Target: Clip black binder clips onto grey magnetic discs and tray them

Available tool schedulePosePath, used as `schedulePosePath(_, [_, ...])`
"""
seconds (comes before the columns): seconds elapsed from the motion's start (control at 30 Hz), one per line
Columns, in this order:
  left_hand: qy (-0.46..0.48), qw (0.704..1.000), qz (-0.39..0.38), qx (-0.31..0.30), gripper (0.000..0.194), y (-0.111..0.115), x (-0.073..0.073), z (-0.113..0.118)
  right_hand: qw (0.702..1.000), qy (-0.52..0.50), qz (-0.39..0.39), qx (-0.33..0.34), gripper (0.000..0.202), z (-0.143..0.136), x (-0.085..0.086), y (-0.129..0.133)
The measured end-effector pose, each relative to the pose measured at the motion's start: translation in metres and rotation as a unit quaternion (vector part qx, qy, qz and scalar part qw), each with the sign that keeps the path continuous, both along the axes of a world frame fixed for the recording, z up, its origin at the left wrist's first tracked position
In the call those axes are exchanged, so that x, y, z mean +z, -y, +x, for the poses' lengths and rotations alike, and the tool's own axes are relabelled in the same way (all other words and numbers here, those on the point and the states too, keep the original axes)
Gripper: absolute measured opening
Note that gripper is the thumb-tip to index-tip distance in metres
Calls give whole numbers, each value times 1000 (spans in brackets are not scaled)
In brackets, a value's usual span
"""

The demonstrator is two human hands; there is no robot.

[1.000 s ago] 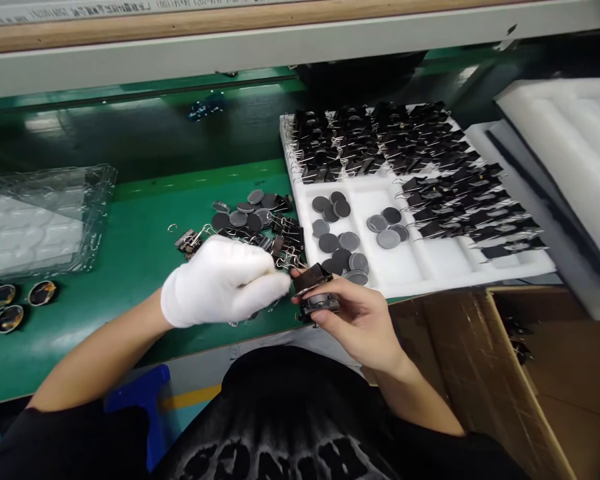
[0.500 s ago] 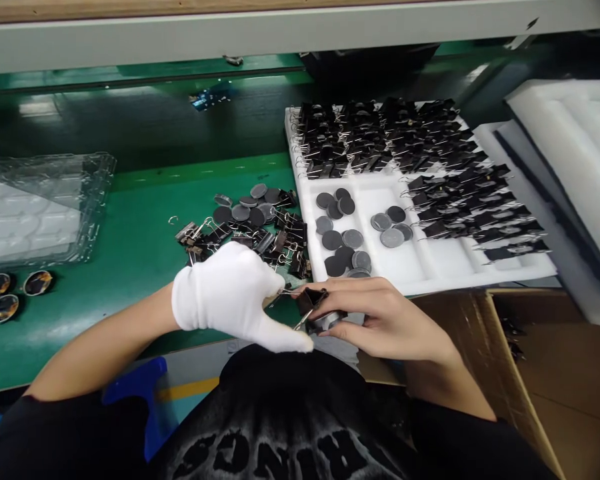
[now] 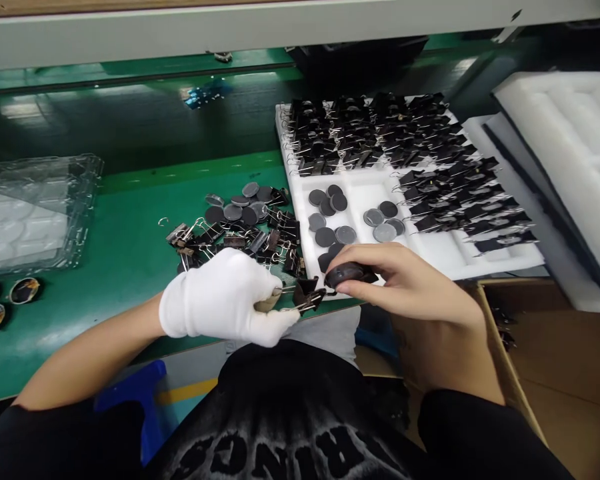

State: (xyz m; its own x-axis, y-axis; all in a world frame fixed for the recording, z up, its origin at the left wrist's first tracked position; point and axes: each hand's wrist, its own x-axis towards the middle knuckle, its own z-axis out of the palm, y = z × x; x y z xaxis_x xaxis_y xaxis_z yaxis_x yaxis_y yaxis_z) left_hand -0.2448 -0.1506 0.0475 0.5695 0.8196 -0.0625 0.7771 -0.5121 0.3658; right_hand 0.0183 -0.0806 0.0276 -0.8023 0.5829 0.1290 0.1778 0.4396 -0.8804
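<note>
White-gloved left hand (image 3: 225, 298) pinches a black metal binder clip (image 3: 306, 293) by its wire handles; just beside that grip, bare right hand (image 3: 405, 280) holds a dark round piece (image 3: 345, 274). Uneven squeezing could spring the clip loose.

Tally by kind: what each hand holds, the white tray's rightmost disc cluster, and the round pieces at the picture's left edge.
Black clip in the left hand: 1
Dark round piece in the right hand: 1
Discs in the white tray's rightmost cluster: 4
Visible round pieces at the left edge: 3
Total: 9
</note>
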Motion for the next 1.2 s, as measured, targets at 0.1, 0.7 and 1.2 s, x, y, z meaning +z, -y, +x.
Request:
schedulePosePath(0.1, [11,1000,-26,-12,51,1,-3,0,998,22,-24,53,17,-2,3,-7])
schedulePosePath(0.7, [87,969,-229,30,40,-14,15,11,943,-16,333,-13,23,3,0,15])
schedulePosePath(1.2, [-128,964,175,152,39,-181,-22,109,866,203,329,-316,46,31,-71,-44])
